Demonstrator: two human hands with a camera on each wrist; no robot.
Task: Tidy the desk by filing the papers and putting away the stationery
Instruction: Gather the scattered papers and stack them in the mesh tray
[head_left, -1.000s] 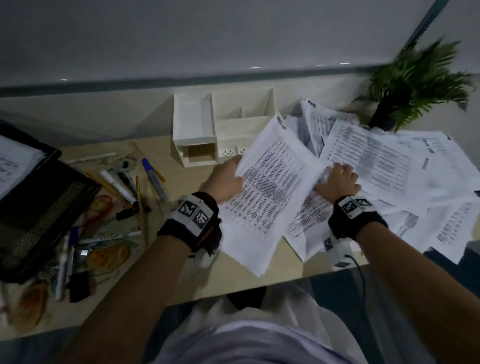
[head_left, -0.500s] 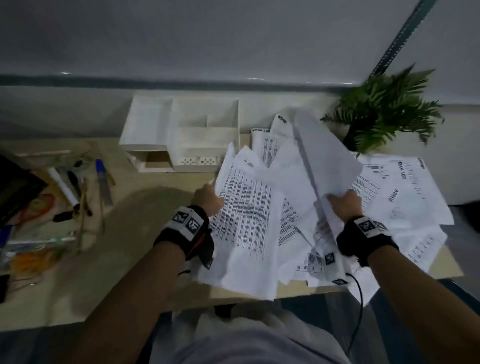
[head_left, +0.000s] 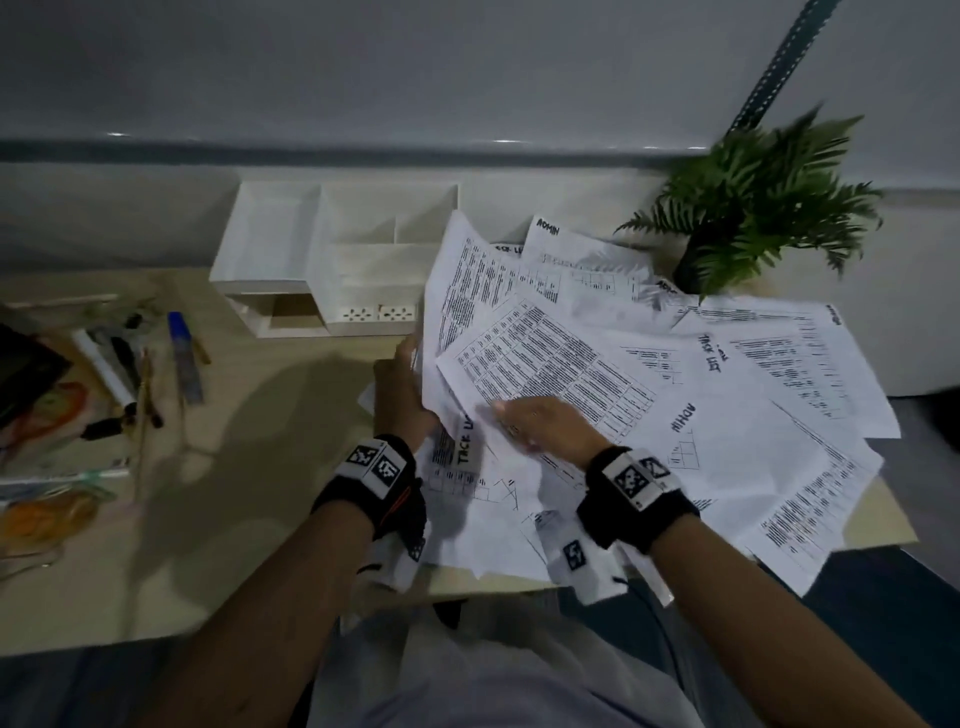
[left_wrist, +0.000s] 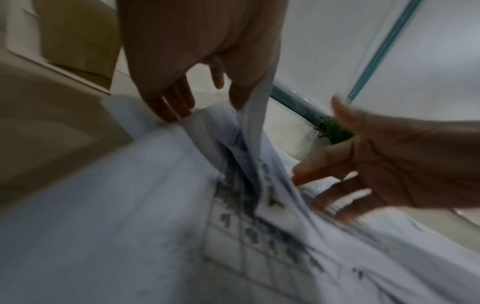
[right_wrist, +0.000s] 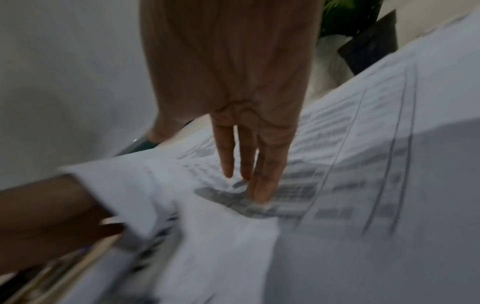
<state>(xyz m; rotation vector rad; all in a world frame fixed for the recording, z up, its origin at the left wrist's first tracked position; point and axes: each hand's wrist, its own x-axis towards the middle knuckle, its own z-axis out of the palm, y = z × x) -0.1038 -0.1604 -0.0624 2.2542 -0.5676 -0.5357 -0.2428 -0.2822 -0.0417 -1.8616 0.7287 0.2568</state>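
Many printed white papers (head_left: 691, 415) lie fanned over the right half of the desk, some hanging past its front edge. My left hand (head_left: 410, 364) grips the left edge of a few raised sheets; the left wrist view shows those sheets (left_wrist: 249, 127) pinched between thumb and fingers of the left hand (left_wrist: 205, 109). My right hand (head_left: 519, 421) lies on top of the pile with fingers straight. In the right wrist view the right hand (right_wrist: 244, 181) touches a printed sheet (right_wrist: 363, 164) with its fingertips. Pens and markers (head_left: 130, 364) lie scattered at the left.
A white desk organiser (head_left: 332, 260) with several open compartments stands at the back, just left of the papers. A potted fern (head_left: 753, 208) stands at the back right. A black tray corner (head_left: 26, 374) and coloured clutter sit at the far left. Bare desk (head_left: 249, 441) lies between.
My right hand has let go of the sheets it was lifting and now lies flat on the pile. The raised sheets have dropped. My left hand keeps its grip on the left edge.
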